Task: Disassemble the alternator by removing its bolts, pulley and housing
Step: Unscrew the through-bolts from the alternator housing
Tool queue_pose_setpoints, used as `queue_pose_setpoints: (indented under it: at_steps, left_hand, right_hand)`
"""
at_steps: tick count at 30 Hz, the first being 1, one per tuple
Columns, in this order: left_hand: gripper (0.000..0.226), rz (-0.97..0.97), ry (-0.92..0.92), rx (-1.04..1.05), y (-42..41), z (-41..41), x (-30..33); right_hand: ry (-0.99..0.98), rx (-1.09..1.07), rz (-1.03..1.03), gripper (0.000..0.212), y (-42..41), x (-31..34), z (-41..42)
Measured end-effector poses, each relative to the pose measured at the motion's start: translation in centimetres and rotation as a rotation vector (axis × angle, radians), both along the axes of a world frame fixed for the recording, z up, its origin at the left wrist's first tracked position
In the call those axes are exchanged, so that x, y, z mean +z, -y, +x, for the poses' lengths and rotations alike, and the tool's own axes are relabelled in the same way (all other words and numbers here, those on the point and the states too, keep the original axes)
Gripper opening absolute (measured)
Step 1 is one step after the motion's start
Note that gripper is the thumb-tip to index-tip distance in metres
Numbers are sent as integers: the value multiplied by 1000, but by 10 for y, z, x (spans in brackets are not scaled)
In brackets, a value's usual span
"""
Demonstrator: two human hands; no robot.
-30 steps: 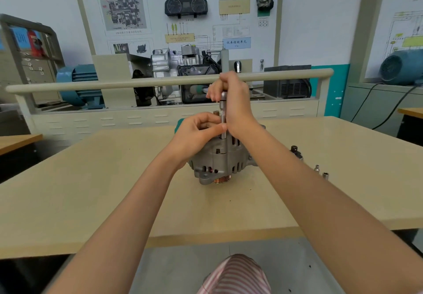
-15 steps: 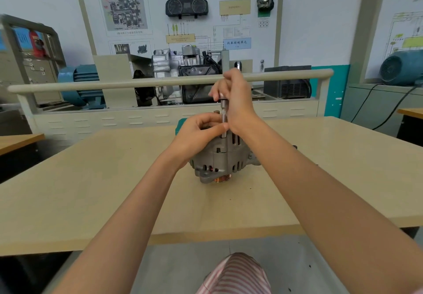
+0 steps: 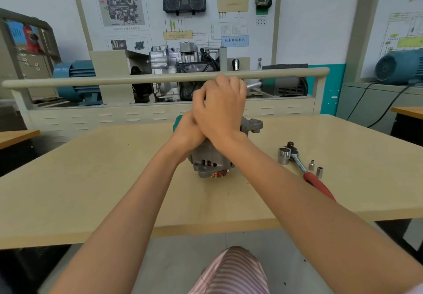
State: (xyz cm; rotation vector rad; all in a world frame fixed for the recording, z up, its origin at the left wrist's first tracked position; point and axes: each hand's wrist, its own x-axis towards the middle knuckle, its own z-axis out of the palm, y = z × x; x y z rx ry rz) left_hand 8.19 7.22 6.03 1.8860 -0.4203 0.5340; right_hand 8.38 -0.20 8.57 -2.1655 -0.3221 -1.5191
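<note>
Now the right hand (image 3: 220, 108) is curled shut above the cast-grey ribbed alternator (image 3: 212, 158), hiding the slim metal tool seen before; what the left hand (image 3: 186, 131) grips is hidden. Copper windings show beneath. A red-handled ratchet (image 3: 304, 168) lies uncovered on the pale wooden desk (image 3: 91, 179).

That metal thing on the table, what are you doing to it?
It is an alternator being taken apart. Both hands are on top of it: the right hand is curled over the left hand, hiding what they hold. A ratchet and two small sockets lie on the table to the right.
</note>
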Motion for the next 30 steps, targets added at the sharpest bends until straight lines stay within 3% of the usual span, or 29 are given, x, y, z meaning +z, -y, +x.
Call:
queue_pose_setpoints:
  at_steps: [3,6,8,11,13,15,19,21,22,26,30]
  left_hand:
    - [27,30,-1,-17,0,-1,2]
    - [20,10,-50,-79,0,-1,2]
    - [17,-21,-82,-116,0,-1,1]
    - [19,-77,-106,-122,2,1,-1]
    - [18,-86,-119,-103,2,1,1]
    - [18,-59,-132,-85,2,-2,3]
    - [27,-9,-128,0,1,-4,6]
    - [24,25,-122,49,1,-4,6]
    - [24,32,-115,50,1,-4,6]
    - [20,40,-87,55,2,-3,5]
    - [28,34,-84,-19,1,-3,4]
  right_hand:
    - [8,345,204,32,3,4,-1]
    - [-173,804,604,41,8,17,-3]
    - [-290,995,831,47,14,27,3]
    - [-404,1229,996,40,18,33,7]
    - [-392,1211,995,43,16,32,8]
    - [-291,1039,834,44,13,24,7]
    - [-29,312,188,26,8,3,7]
    - [-23,4,18,26,5,-2,6]
    - [-24,-50,-12,27,5,-3,6]
    - [-16,110,71,25,5,-1,5]
    - [-107,642,420,40,7,12,4]
